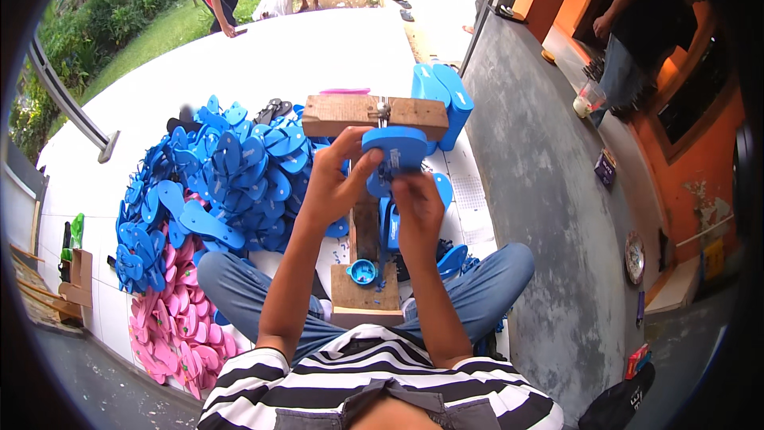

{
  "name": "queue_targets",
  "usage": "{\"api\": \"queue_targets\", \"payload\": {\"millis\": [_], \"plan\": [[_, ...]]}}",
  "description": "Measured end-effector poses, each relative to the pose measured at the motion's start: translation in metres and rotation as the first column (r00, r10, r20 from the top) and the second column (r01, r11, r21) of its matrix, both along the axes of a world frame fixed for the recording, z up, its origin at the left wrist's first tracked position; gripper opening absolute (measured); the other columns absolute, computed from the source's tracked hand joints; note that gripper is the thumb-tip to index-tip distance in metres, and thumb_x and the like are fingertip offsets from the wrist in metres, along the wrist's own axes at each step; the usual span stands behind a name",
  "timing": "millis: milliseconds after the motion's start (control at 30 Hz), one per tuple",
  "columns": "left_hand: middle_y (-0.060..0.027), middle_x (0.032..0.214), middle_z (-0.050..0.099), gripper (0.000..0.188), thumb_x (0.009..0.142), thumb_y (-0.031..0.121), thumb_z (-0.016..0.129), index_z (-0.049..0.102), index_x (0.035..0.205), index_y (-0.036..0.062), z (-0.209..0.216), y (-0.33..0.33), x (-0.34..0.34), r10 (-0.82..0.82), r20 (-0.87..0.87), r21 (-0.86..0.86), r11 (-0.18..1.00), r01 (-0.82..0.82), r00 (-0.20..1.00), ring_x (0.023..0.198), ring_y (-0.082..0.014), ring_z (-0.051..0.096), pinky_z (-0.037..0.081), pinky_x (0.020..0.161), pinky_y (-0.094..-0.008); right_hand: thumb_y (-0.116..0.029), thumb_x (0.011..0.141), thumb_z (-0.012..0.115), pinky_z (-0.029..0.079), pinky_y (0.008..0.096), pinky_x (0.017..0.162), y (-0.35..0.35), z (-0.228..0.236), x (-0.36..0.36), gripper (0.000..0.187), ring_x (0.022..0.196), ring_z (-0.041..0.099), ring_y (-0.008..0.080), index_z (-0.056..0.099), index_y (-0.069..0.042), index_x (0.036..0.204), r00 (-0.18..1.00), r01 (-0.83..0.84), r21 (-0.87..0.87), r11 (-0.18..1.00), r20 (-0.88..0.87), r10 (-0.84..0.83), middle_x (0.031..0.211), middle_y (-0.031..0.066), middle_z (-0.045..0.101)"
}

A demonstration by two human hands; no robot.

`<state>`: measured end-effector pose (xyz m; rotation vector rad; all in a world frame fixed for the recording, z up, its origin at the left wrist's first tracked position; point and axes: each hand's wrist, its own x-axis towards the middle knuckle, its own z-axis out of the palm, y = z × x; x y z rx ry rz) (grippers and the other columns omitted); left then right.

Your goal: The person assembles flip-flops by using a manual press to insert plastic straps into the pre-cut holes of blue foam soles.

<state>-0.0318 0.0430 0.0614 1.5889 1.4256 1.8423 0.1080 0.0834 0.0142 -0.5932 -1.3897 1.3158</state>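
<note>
In front of the wooden jig, I hold up a blue flip-flop (395, 140). My left hand (336, 179) is closed on its left edge, the thumb lying across it. My right hand (420, 211) pinches at its lower part, below the dark strap area; what exactly its fingertips grip is hidden. Just above the flip-flop, a metal fitting (383, 111) sits on the jig's crossbar (330, 115). A small blue cup (362, 271) rests on the wooden base (348, 295), among blue scraps, between my crossed legs.
A big heap of blue flip-flops (231, 167) lies left, with pink flip-flops (179, 318) nearer me. Tall blue foam soles (452, 103) stand behind the crossbar on the right. A grey ledge (549, 191) runs along the right. Other people stand or bend farther off.
</note>
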Motion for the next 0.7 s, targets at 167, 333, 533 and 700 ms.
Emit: {"api": "queue_targets", "payload": {"millis": [167,333,533,700], "plan": [[-0.0046,0.103,0.065,0.044,0.099,0.041,0.054,0.06,0.113,-0.0006,0.018,0.015,-0.002,-0.303,0.171,-0.06,0.947,0.317,0.938,0.095,-0.0102,0.057,0.046,0.085,-0.0264,-0.015,0.091,0.068,0.045,0.0338,0.095,0.038,0.027,0.004,0.052,0.111,0.054,0.0186,0.043,-0.005,0.136,0.975,-0.15,0.178,0.973,-0.139,0.176,0.124,0.0105,0.054],[-0.0021,0.099,0.062,0.041,0.1,0.039,0.053,0.062,0.109,0.0001,0.005,0.02,0.013,-0.217,0.307,0.056,0.976,0.21,0.926,0.093,-0.0079,0.053,0.043,0.085,-0.0245,-0.012,0.088,0.07,0.045,0.0314,0.098,0.058,0.054,-0.005,0.054,0.115,0.056,0.017,0.048,-0.007,0.138,0.915,-0.4,0.216,0.891,0.041,0.401,0.13,0.011,0.058],[-0.0003,0.082,0.061,0.035,0.1,0.033,0.055,0.064,0.094,-0.0002,0.005,-0.015,0.046,-0.093,0.381,-0.093,0.986,0.138,0.92,0.078,-0.0068,0.053,0.044,0.067,-0.0231,-0.015,0.083,0.075,0.048,0.0304,0.091,0.01,0.037,0.014,0.039,0.101,0.061,0.0134,0.063,-0.004,0.118,0.964,-0.256,-0.027,0.966,0.068,0.257,0.109,0.0072,0.068],[-0.0012,0.082,0.057,0.042,0.096,0.044,0.058,0.063,0.096,0.0025,-0.053,-0.128,0.092,-0.081,0.436,-0.225,0.954,0.196,0.896,0.074,-0.0093,0.051,0.041,0.069,-0.0255,-0.018,0.081,0.079,0.052,0.0341,0.084,-0.084,0.006,0.082,0.04,0.092,0.069,0.0258,0.064,-0.002,0.115,0.923,-0.349,0.094,0.933,0.205,0.324,0.105,0.0129,0.07]]}}
